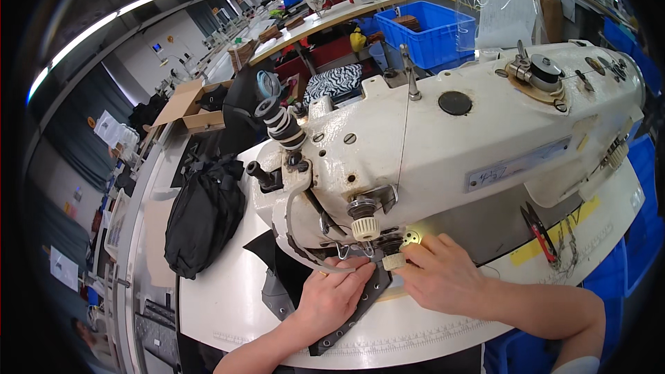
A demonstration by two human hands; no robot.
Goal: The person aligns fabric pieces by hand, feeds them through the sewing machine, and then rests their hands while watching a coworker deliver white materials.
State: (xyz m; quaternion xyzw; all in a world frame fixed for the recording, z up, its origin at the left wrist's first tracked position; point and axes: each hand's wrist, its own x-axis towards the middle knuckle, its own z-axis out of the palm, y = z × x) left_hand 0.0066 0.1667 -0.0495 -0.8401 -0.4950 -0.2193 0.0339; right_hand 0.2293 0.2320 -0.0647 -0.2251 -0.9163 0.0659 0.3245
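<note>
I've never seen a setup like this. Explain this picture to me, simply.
There is no robot here, just a person's two bare hands. The single picture comes from a wide fisheye camera on their head, looking down, so straight edges curve near the rim.

The big white machine is a sewing machine, set on a white tabletop. The left hand rests on a dark piece with metal eyelets, its fingertips under the machine's head. The right hand is at a pale knob near a small lit lamp; whether it grips anything is unclear.

On the right lie red-handled scissors; on the left sits a black bag.
</note>
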